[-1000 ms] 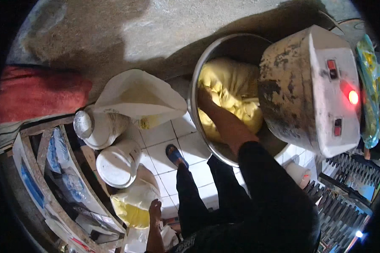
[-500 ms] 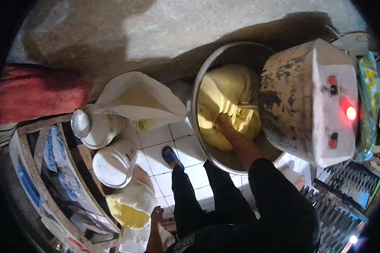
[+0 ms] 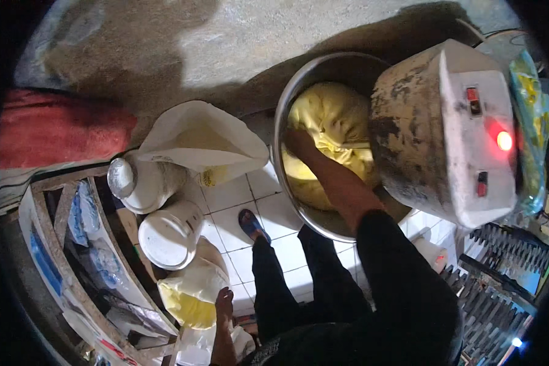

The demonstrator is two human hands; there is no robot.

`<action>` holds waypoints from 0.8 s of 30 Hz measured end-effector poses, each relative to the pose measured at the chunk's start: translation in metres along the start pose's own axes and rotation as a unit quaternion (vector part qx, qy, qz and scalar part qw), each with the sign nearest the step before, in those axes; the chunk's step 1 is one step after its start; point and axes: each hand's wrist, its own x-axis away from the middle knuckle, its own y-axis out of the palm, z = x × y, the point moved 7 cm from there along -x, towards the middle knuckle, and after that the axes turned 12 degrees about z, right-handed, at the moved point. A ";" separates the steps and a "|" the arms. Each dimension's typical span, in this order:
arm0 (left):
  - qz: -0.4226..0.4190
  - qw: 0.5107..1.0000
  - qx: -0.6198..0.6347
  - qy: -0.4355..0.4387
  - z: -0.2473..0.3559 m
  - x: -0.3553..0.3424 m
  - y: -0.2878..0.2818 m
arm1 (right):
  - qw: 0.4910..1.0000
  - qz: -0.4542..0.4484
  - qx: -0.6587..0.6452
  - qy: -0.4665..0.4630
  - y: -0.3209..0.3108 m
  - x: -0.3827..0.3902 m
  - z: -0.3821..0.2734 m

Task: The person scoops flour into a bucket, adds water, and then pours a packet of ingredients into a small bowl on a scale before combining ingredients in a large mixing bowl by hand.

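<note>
- Deep inside a large steel mixing bowl (image 3: 287,116), the person's right hand (image 3: 300,145) presses into a mass of yellow dough (image 3: 329,122); how far the fingers are closed cannot be told, as they sink into the dough.
- Just beside it, the mixer's grimy white head (image 3: 445,128) overhangs the bowl's right side, a red lamp (image 3: 504,141) lit.
- Lower left, the left hand (image 3: 224,303) hangs by a bag of yellow dough (image 3: 192,293), its grip unclear.
- White tubs (image 3: 168,235) stand on the tiled floor (image 3: 238,195).
</note>
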 end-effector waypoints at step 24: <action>-0.229 0.866 0.161 0.414 0.411 0.110 0.008 | 0.431 0.120 -0.891 0.074 -0.259 0.173 -0.079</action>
